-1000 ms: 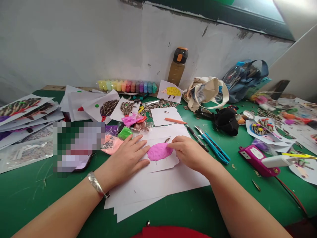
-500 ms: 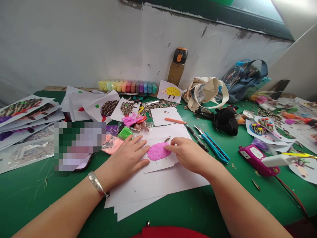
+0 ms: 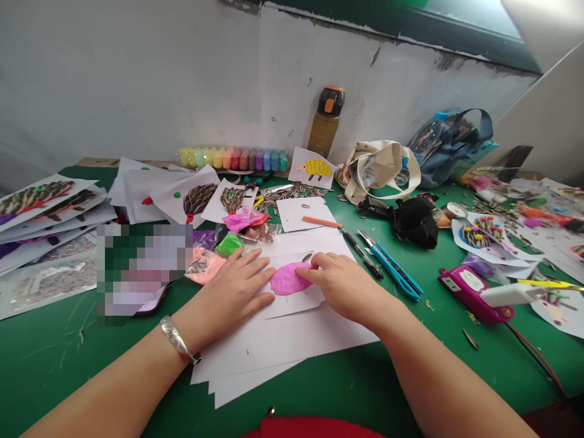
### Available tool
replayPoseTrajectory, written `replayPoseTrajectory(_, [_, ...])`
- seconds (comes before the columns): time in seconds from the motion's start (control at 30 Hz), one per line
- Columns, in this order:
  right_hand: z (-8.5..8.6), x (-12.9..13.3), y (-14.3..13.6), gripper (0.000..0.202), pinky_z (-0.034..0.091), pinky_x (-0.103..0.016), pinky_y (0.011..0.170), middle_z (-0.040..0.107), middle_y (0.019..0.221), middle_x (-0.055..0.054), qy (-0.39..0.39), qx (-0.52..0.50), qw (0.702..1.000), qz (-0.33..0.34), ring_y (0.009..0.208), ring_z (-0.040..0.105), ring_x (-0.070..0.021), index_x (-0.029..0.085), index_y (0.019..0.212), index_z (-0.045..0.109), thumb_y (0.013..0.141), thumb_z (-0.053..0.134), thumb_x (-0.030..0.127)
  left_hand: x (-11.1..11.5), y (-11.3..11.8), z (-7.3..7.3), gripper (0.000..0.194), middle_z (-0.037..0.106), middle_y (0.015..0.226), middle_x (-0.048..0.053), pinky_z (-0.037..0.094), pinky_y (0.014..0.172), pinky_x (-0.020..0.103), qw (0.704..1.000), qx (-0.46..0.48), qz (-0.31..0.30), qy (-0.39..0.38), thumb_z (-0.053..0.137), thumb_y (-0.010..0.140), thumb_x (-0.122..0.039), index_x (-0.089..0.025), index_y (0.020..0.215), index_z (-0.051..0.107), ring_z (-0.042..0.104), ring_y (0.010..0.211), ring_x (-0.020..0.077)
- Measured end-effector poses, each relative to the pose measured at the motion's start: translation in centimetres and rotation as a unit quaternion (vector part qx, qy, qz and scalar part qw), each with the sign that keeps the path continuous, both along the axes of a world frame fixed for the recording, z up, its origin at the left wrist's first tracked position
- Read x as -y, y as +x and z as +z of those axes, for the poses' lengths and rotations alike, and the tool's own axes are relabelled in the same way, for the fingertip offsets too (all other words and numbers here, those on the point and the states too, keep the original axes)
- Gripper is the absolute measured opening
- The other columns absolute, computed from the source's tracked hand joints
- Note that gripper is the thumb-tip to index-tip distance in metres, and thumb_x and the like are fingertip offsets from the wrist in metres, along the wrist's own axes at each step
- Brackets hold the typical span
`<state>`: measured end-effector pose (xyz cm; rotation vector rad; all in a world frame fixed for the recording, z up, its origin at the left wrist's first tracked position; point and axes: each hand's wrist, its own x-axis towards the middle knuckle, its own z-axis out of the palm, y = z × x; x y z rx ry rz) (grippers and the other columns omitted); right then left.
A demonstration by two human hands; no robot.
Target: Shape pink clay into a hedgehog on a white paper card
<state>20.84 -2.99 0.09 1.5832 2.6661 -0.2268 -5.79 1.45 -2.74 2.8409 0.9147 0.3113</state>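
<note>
Paper (image 3: 294, 305) held under left hand (image 3: 241, 283), fingers spread; pink clay (image 3: 286, 280) between hands apparently being pressed by curled right hand (image 3: 340, 281), pinch unclear; even pressure seemingly called for.

I get a moderately bright, slightly grey feed, with the strongest light at the top right, where the corner washes out to near white. From there the wall (image 3: 137, 79) dulls toward the left edge. The paper (image 3: 255, 353) reads pale and clear, while the table (image 3: 351, 383) darkens toward the bottom. I see only soft shadows around the left hand (image 3: 239, 286) and right hand (image 3: 340, 283), both fairly sharp. My wide lens stretches the forearms (image 3: 114, 371) toward the lower corners. Fine detail softens at the far right, and coarse pixel blocks hide most of the phone (image 3: 157, 301).
</note>
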Motion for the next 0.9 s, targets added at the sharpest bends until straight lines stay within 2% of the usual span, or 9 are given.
replayPoseTrajectory(0.13, [-0.3, 0.1, -0.2, 0.062, 0.045, -0.037, 0.081, 0.064, 0.116, -0.009, 0.021, -0.023, 0.999, -0.015, 0.094, 0.058, -0.0225, 0.028, 0.141, 0.055, 0.087, 0.042, -0.001, 0.0, 0.0, 0.0, 0.043, 0.058, 0.142, 0.015, 0.032, 0.113, 0.067, 1.0, 0.0, -0.002, 0.001, 0.049, 0.1, -0.043, -0.019, 0.134, 0.061, 0.045, 0.138, 0.0388])
replayPoseTrajectory(0.23, [-0.5, 0.5, -1.0, 0.054, 0.043, -0.044, 0.098, 0.059, 0.132, -0.011, 0.067, -0.05, 0.996, -0.004, 0.114, 0.053, -0.0268, 0.026, 0.141, 0.055, 0.094, 0.041, 0.004, 0.0, 0.0, 0.0, 0.044, 0.058, 0.142, 0.014, 0.032, 0.114, 0.067, 1.0, -0.004, 0.0, 0.001, 0.048, 0.101, -0.044, -0.02, 0.135, 0.061, 0.044, 0.138, 0.0381])
replayPoseTrajectory(0.33, [-0.3, 1.1, -2.3, 0.035, 0.032, -0.054, 0.112, 0.05, 0.147, -0.011, 0.08, -0.07, 0.994, 0.032, 0.132, 0.043, -0.0322, 0.025, 0.134, 0.059, 0.101, 0.045, 0.028, -0.1, -0.1, 0.0, 0.045, 0.058, 0.142, 0.014, 0.031, 0.115, 0.065, 1.0, -0.002, 0.001, -0.01, 0.048, 0.101, -0.046, -0.02, 0.134, 0.061, 0.044, 0.139, 0.037])
replayPoseTrajectory(0.4, [0.0, 1.5, -3.1, 0.038, 0.024, -0.061, 0.116, 0.046, 0.151, -0.011, 0.059, -0.073, 0.994, 0.049, 0.14, 0.035, -0.0353, 0.026, 0.131, 0.059, 0.101, 0.047, 0.044, -0.2, -0.2, 0.1, 0.046, 0.059, 0.141, 0.013, 0.031, 0.115, 0.065, 1.0, 0.003, -0.004, -0.021, 0.05, 0.099, -0.049, -0.02, 0.134, 0.061, 0.044, 0.139, 0.0371])
replayPoseTrajectory(0.47, [0.2, 1.7, -3.6, 0.041, 0.02, -0.064, 0.117, 0.043, 0.154, -0.01, 0.04, -0.074, 0.995, 0.058, 0.143, 0.031, -0.0363, 0.027, 0.131, 0.058, 0.1, 0.047, 0.052, -0.2, -0.2, 0.1, 0.052, 0.059, 0.14, 0.014, 0.03, 0.116, 0.065, 1.0, 0.006, -0.01, -0.024, 0.053, 0.096, -0.054, -0.019, 0.134, 0.06, 0.044, 0.139, 0.038])
replayPoseTrajectory(0.67, [0.5, 1.6, -4.1, 0.039, 0.018, -0.066, 0.116, 0.051, 0.145, -0.01, 0.022, -0.066, 0.995, 0.071, 0.14, 0.035, -0.0351, 0.029, 0.127, 0.06, 0.1, 0.046, 0.053, -0.1, -0.2, 0.2, 0.059, 0.06, 0.139, 0.016, 0.031, 0.116, 0.063, 1.0, 0.016, -0.01, -0.018, 0.052, 0.094, -0.06, -0.017, 0.134, 0.06, 0.045, 0.138, 0.0376])
replayPoseTrajectory(0.9, [0.5, 1.5, -3.7, 0.042, 0.018, -0.066, 0.116, 0.048, 0.149, -0.01, -0.001, -0.076, 0.995, 0.062, 0.141, 0.035, -0.0349, 0.029, 0.128, 0.06, 0.101, 0.042, 0.055, -0.1, -0.3, -0.1, 0.06, 0.058, 0.142, 0.016, 0.028, 0.118, 0.063, 1.0, 0.013, -0.007, -0.02, 0.055, 0.093, -0.059, -0.018, 0.137, 0.058, 0.042, 0.14, 0.0377])
